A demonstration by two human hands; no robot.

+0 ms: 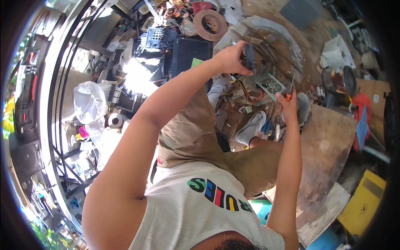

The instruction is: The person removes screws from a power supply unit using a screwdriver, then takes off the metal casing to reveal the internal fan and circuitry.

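My left hand (231, 58) is raised in front of me and closed around a small dark block-shaped part (249, 57). My right hand (289, 103) grips a screwdriver with an orange handle (290, 91), its thin shaft pointing up beside a grey metal box with a round fan grille (271, 86). Coloured wires (243, 89) trail from that box. Below the hands I see my tan shorts and white shoes (251, 128) on the dirt floor.
A wooden board (329, 146) lies at the right, with a yellow case (363, 203) beyond it. Black electronics housings (183, 52), a rusty disc (210, 24), plastic bags (89, 100) and scattered scrap crowd the ground ahead and left. A red object (361, 104) sits far right.
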